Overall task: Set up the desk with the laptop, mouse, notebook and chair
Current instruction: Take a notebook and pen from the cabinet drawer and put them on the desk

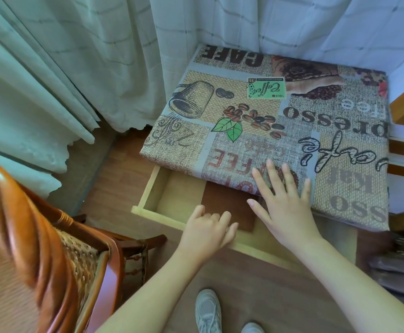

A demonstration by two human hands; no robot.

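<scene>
Head camera looks down at a small desk under a coffee-print cloth [280, 116], its pale wooden drawer [148, 188] pulled out. Left hand [207, 230] curls on the drawer's front edge. Right hand [281, 200] lies flat, fingers spread, above a flat brown notebook [225, 200].

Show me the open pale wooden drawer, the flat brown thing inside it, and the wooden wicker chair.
Pale wooden drawer [148, 188], head view: left side wall.
Flat brown thing [225, 198], head view: top face.
Wooden wicker chair [40, 231], head view: curved backrest.

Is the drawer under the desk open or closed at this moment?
Open. The drawer is pulled out from under the desk, showing its inside and a brown item.
</scene>
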